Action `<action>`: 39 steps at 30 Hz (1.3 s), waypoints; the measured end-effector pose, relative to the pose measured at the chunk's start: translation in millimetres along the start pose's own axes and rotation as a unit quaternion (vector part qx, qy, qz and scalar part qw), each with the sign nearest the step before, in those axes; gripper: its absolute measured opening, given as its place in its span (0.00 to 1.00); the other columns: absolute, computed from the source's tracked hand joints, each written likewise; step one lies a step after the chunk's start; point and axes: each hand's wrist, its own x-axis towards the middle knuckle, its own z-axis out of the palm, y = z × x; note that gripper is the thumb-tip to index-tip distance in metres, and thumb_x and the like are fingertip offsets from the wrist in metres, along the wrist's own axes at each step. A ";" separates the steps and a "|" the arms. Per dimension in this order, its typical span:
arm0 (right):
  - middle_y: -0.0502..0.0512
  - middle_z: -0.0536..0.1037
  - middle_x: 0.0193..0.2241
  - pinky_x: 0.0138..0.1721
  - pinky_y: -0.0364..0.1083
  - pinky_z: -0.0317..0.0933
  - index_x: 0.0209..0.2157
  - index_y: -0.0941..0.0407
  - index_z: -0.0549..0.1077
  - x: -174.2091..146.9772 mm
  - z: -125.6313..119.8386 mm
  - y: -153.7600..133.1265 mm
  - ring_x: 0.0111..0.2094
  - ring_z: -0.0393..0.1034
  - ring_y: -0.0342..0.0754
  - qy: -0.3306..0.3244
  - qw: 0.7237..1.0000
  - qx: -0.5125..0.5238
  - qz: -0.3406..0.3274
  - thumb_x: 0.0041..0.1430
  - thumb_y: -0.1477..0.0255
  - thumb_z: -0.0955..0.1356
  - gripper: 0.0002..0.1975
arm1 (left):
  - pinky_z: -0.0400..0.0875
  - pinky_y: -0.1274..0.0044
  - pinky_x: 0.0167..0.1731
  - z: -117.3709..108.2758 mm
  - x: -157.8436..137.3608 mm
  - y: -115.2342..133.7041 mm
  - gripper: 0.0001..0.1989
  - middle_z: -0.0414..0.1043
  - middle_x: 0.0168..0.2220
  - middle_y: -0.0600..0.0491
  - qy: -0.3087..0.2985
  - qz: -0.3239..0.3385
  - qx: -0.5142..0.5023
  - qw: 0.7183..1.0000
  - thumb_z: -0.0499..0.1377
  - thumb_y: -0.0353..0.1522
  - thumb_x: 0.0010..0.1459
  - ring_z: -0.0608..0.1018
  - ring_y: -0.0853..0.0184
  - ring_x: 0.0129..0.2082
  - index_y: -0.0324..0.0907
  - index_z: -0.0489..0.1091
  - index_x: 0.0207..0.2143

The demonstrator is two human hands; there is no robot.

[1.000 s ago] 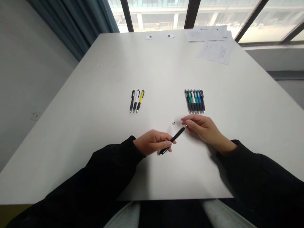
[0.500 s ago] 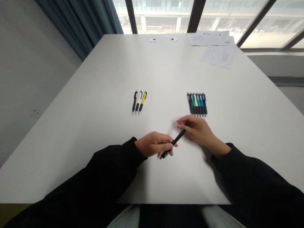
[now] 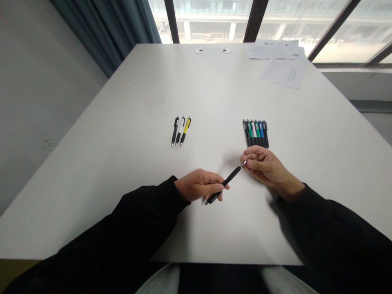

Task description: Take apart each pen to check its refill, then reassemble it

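Note:
My left hand is closed around the barrel of a black pen, which slants up to the right over the near part of the table. Just off the pen's upper end, my right hand pinches a small silver pen tip between thumb and fingers. A narrow gap shows between that tip and the barrel. Right behind my right hand lies a tight row of several pens in black, green, white and blue; my fingers cover some of their lower ends.
Three pens, black, white and yellow, lie side by side left of centre on the white table. Printed papers rest at the far right corner. Two small white oval pieces sit near the far edge, below the window.
The silver tip has come away from the black pen's end, in my right hand, which has shifted a little to the right. My left hand has stayed in place with the pen.

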 end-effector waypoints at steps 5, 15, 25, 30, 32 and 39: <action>0.48 0.83 0.30 0.32 0.39 0.70 0.34 0.52 0.80 -0.5 1.2 -0.4 0.28 0.76 0.39 -0.027 1.000 0.003 0.013 0.41 0.75 0.81 0.16 | 0.65 0.83 0.19 -0.4 -0.6 -0.1 0.23 0.79 0.32 0.45 -0.001 -0.003 -0.001 1.000 0.59 0.44 0.63 0.69 0.76 0.19 0.32 0.74 0.49; 0.49 0.84 0.31 0.32 0.38 0.71 0.34 0.52 0.81 0.3 3.2 0.2 0.27 0.77 0.39 -0.045 0.999 0.005 0.003 0.42 0.76 0.80 0.15 | 0.62 0.83 0.17 1.2 0.1 1.9 0.23 0.78 0.31 0.46 0.000 -0.006 -0.032 0.999 0.60 0.44 0.61 0.65 0.78 0.17 0.32 0.74 0.47; 0.51 0.85 0.32 0.34 0.37 0.73 0.36 0.54 0.81 1.9 2.2 3.3 0.29 0.79 0.40 -0.049 0.998 -0.028 -0.020 0.43 0.78 0.80 0.15 | 0.55 0.83 0.13 -1.9 1.2 6.4 0.20 0.80 0.29 0.47 0.012 0.041 -0.144 0.989 0.63 0.41 0.60 0.62 0.79 0.12 0.36 0.68 0.48; 0.52 0.85 0.33 0.36 0.39 0.74 0.36 0.54 0.81 0.4 3.2 6.9 0.32 0.80 0.42 -0.040 0.996 -0.066 -0.045 0.44 0.79 0.79 0.15 | 0.55 0.82 0.13 -5.9 2.8 3.6 0.16 0.80 0.33 0.40 0.014 0.081 -0.274 0.958 0.63 0.39 0.59 0.67 0.76 0.15 0.33 0.72 0.41; 0.53 0.85 0.33 0.37 0.40 0.74 0.36 0.54 0.81 -0.9 5.2 8.0 0.32 0.80 0.43 -0.037 0.994 -0.088 -0.053 0.44 0.79 0.79 0.15 | 0.57 0.82 0.14 -6.5 3.1 2.7 0.15 0.80 0.35 0.40 0.021 0.098 -0.315 0.944 0.64 0.37 0.58 0.70 0.74 0.16 0.34 0.72 0.42; 0.51 0.82 0.24 0.29 0.42 0.71 0.35 0.56 0.80 -6.8 19.5 8.2 0.26 0.77 0.43 0.004 0.978 -0.181 -0.103 0.46 0.74 0.79 0.12 | 0.65 0.82 0.18 -2.5 6.7 1.8 0.14 0.79 0.32 0.47 0.125 0.138 -0.192 0.964 0.68 0.32 0.54 0.73 0.74 0.21 0.36 0.72 0.42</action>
